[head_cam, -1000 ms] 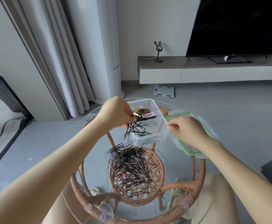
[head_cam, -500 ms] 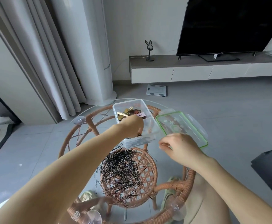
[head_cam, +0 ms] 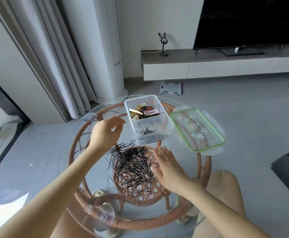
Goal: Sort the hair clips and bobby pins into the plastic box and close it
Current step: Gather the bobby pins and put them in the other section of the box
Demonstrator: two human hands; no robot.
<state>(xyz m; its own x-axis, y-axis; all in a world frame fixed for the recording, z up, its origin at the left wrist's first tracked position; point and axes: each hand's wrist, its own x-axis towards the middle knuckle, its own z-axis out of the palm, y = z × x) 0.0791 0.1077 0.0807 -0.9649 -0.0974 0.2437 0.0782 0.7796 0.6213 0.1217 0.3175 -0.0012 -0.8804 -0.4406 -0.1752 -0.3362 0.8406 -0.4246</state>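
A clear plastic box [head_cam: 168,125] with two compartments stands at the far side of the round glass table. Its far compartment holds coloured hair clips [head_cam: 144,111]; the near one holds a few black bobby pins [head_cam: 146,131]. A large heap of black bobby pins [head_cam: 131,167] lies on the glass in front of the box. My left hand [head_cam: 106,133] hovers left of the box, fingers apart, holding nothing. My right hand [head_cam: 167,166] rests palm down at the heap's right edge, fingers spread on the pins. The box's green-rimmed lid [head_cam: 197,128] lies to the right of the box.
The glass top [head_cam: 82,127] sits on a brown wicker frame [head_cam: 140,222] with suction cups. My knees show under the table at the lower right. A white scale [head_cam: 170,88] lies on the grey floor beyond; curtains stand left, a TV bench at the back.
My left hand has dropped its bunch of pins into the box's near compartment and pulled back to the left, open. My right hand has left the lid and come down onto the pin heap.
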